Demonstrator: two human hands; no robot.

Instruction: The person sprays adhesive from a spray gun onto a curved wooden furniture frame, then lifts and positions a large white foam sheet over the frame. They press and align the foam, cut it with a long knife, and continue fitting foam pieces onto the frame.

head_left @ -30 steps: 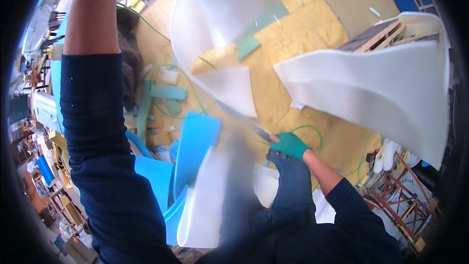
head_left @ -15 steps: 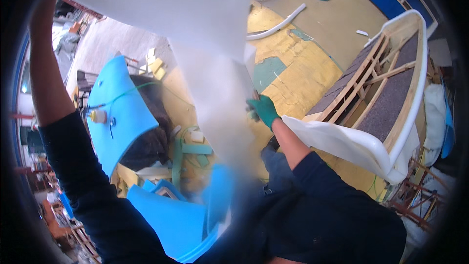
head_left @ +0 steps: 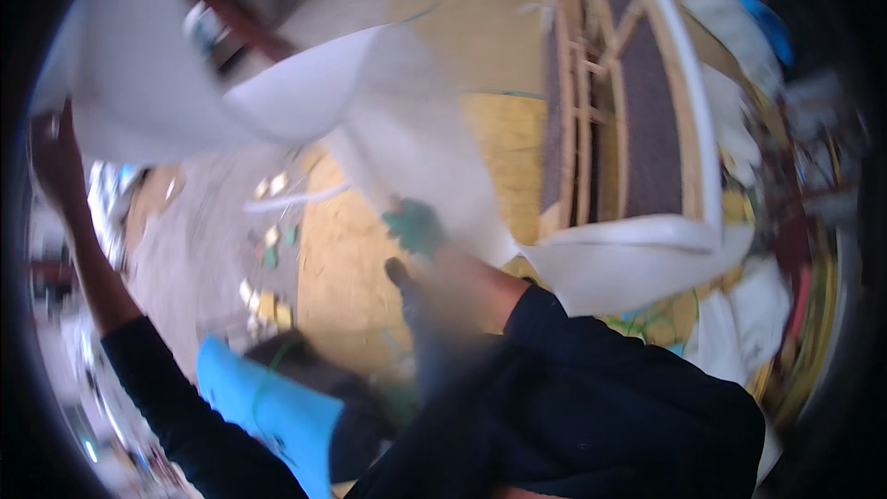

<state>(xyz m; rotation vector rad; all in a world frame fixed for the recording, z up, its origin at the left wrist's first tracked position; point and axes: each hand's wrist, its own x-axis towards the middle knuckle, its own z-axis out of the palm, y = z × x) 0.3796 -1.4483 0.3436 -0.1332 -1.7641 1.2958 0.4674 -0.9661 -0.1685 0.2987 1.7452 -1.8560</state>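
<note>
At nine o'clock of the view, the left hand (head_left: 55, 152) is raised high on a bare forearm, and the dark blue sleeve begins lower, toward seven o'clock. This hand touches the left edge of a large white sheet (head_left: 305, 97), but motion blur hides the fingers, so I cannot tell if they are closed on the sheet or spread against it. The white sheet hangs across the upper part of the view, from about ten o'clock to the centre, and it folds down toward the middle.

At seven o'clock, a bright blue piece (head_left: 277, 411) lies low beside the sleeve. On the floor, between eight o'clock and the centre, small scraps (head_left: 268, 245) of yellow and green lie scattered near a yellow board (head_left: 346, 263).

Near the centre, the right hand (head_left: 416, 226) wears a green glove and is closed on the lower part of the white sheet. The picture is blurred there, so the single fingers do not show.

At two o'clock, a wooden frame (head_left: 591, 129) with dark webbing stands tilted. A white padded edge (head_left: 698, 143) runs along its right side, and white material (head_left: 628, 263) lies folded at its lower end, at about four o'clock.
</note>
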